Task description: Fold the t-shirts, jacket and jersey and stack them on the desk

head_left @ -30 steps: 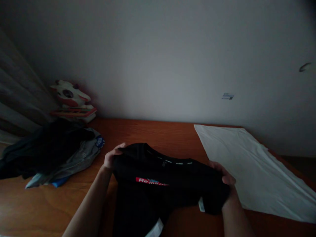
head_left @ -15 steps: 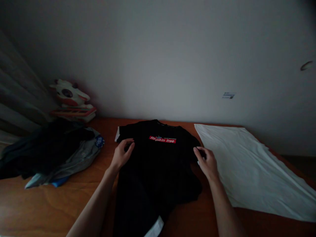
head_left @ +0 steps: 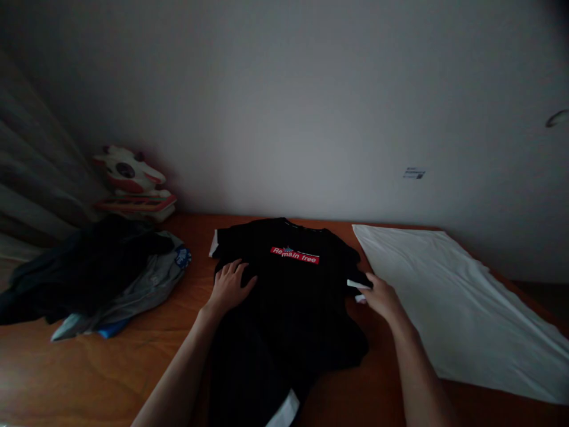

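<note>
A black T-shirt point(head_left: 288, 308) with a red "Remain free" print lies front up, its collar toward the wall and its lower part uneven. Resting on its left side, my left hand point(head_left: 230, 286) has its fingers spread and holds nothing. My right hand point(head_left: 380, 293) is closed on the white-edged cuff of the right sleeve point(head_left: 358, 283). The left sleeve lies outward with its white cuff point(head_left: 214, 244) showing. Near the bottom of the view, a white strip point(head_left: 284, 409) shows on the black cloth.
A white cloth point(head_left: 453, 308) lies spread at the right on the orange-brown surface point(head_left: 98, 379). Dark and grey clothes point(head_left: 89, 267) are heaped at the left. Behind them stands a toy keyboard point(head_left: 137, 204) with an animal figure, against the wall.
My left hand has come down onto the shirt, fingers spreading. My right hand has moved slightly down and right and taken hold of the right sleeve's cuff.
</note>
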`<state>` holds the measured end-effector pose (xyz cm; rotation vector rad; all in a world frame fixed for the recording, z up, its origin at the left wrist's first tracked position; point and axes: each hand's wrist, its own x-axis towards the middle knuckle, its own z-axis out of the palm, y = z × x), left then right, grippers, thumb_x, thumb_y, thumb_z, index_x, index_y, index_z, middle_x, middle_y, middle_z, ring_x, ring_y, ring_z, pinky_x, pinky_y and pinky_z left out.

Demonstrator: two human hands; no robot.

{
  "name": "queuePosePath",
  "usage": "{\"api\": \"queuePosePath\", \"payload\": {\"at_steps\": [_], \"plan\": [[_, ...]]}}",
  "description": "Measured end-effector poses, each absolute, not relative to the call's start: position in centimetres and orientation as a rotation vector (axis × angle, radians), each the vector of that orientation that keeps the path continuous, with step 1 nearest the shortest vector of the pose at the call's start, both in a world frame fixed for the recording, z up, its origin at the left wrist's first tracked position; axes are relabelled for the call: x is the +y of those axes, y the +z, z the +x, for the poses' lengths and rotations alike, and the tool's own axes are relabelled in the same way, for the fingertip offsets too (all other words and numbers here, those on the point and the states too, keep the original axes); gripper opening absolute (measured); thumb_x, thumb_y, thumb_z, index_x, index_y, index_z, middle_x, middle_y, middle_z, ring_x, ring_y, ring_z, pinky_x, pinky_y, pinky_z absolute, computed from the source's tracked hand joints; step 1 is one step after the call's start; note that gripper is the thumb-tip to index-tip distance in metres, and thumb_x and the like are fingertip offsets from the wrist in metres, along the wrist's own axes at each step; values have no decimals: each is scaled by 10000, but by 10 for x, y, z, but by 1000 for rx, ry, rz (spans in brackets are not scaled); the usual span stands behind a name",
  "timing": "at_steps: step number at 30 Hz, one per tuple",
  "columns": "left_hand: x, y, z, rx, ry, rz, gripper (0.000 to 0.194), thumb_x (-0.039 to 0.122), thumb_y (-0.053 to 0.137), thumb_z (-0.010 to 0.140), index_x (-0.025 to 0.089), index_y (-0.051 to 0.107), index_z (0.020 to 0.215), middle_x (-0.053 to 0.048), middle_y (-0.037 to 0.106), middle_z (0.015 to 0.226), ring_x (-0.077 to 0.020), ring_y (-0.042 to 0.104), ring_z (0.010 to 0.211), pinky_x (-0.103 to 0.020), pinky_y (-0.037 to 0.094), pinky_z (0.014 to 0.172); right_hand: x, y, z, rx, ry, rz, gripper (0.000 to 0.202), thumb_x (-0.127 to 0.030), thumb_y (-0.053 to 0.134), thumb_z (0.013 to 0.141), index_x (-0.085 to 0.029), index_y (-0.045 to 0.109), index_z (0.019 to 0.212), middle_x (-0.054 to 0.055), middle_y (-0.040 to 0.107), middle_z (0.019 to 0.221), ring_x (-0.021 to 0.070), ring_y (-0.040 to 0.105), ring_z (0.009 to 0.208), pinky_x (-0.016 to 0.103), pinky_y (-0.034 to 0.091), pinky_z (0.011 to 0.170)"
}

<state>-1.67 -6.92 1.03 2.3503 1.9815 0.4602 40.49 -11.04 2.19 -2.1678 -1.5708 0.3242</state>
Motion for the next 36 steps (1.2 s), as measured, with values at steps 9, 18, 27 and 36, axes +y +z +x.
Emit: {"api": "queuePosePath", "payload": {"at_steps": [9,18,27,36], "plan": [[-72,16,-12,1911,538,2343,435,500,547,965,204,680,1255,-143,613,1411,-359,548,1308,-535,456,1061,-75,90,458,-1264,-426,-2058,582,-230,564,801,-69,570,1360,267,635,1230,401,545,1246,533,451,983],[-58,4,-17,1879,695,2403,431,474,522,973,195,671,1265,-139,546,1509,-340,500,1384,-508,411,1143,-120,8,370,-1824,-83,-2102,575,-509,432,981,-93,586,1348,229,642,1294,334,604,1215,457,467,1036],[-1,12,-26,1890,203,2432,705,575,410,981,179,405,1565,-155,310,1666,-386,258,1537,-565,227,1227,-118,-16,334,-2010,-88,-2299,660,-550,336,1029,-155,429,1548,221,319,1642,356,297,1520,654,201,1180],[-23,40,-32,2309,7,2066,745,639,265,984,129,580,1426,-263,493,1516,-522,472,1348,-738,321,1061,-117,11,330,-2108,-67,-2279,630,-560,367,1021,-177,498,1503,208,430,1587,362,430,1444,628,237,1167]]}}
